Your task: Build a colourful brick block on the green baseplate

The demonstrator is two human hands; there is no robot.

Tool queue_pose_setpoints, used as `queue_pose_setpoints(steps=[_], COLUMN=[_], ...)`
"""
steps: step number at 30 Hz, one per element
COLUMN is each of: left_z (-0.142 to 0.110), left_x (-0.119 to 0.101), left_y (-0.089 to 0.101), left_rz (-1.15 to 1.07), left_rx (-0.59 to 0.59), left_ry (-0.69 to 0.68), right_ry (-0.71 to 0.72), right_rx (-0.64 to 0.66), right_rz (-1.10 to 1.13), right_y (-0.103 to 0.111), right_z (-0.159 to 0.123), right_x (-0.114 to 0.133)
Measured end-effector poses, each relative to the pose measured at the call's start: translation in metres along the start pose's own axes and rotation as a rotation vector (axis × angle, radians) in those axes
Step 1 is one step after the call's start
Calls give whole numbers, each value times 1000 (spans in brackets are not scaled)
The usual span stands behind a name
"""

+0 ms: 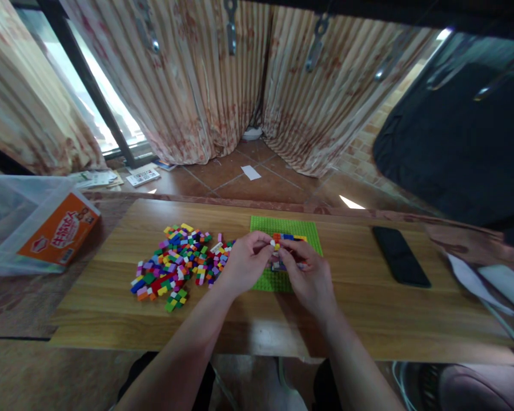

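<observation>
On the wooden table lies a green baseplate [310, 230], with a small build of coloured toy bricks [288, 236] in orange, blue and yellow standing on it. My left hand [247, 260] reaches over the plate's left side, its thumb and fingertips pinched on a small white brick [273, 243]. My right hand [307, 271] is closed too, fingertips against the build close to the left fingertips. What it grips, if anything, is hidden by its own fingers. Left of my left hand spreads a loose pile of mixed bricks [177, 260].
A black phone [400, 256] rests on the right of the table [355, 319]. Beyond the left end stands a clear plastic bin [21, 191] with an orange label. Papers [492, 285] lie at the right end. Curtains [223, 85] hang behind, and a paper [251, 172] is on the floor.
</observation>
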State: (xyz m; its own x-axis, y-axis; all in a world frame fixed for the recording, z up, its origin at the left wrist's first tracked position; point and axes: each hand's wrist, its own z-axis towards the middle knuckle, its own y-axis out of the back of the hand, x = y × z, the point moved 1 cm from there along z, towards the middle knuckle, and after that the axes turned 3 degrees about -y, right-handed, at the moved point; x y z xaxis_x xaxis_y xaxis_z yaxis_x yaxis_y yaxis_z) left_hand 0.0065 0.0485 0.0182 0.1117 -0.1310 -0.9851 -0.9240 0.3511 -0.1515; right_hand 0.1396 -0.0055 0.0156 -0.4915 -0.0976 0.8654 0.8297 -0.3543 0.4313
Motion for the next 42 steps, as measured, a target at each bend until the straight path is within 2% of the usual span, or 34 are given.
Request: queue_pose_setpoints(steps=[4, 9, 15, 19, 22, 26, 29, 34, 38, 42], left_z=[-2, -3, -5, -5, -6, -6, -4, -1, 0, 2], left_x=[1, 2, 1, -2, -2, 1, 3, 3, 2, 0], left_y=[0, 1, 1, -1, -5, -9, -8, -5, -3, 4], left_rz=[51, 221, 328, 374, 262, 49, -6, -48, -64, 25], left_rx=[57, 99, 100, 55, 10, -39, -99, -148, -133, -155], left_ry=[-65, -188, -247, -257, -204, -52, 21, 42, 56, 6], right_ry=[60, 53, 48, 50, 68, 118, 155, 145, 84, -23], right_rx=[-9, 0, 27, 31, 19, 12, 27, -9, -56, -146], right_rz=[-52, -62, -66, -100, -133, -171, -181, -103, -110, -150], right_y=[1, 2, 1, -1, -1, -1, -1, 1, 6, 19], right_z=[2, 1, 0, 0, 0, 0, -2, -3, -1, 5], right_x=[-2, -2, -2, -1, 1, 3, 4, 4, 0, -8])
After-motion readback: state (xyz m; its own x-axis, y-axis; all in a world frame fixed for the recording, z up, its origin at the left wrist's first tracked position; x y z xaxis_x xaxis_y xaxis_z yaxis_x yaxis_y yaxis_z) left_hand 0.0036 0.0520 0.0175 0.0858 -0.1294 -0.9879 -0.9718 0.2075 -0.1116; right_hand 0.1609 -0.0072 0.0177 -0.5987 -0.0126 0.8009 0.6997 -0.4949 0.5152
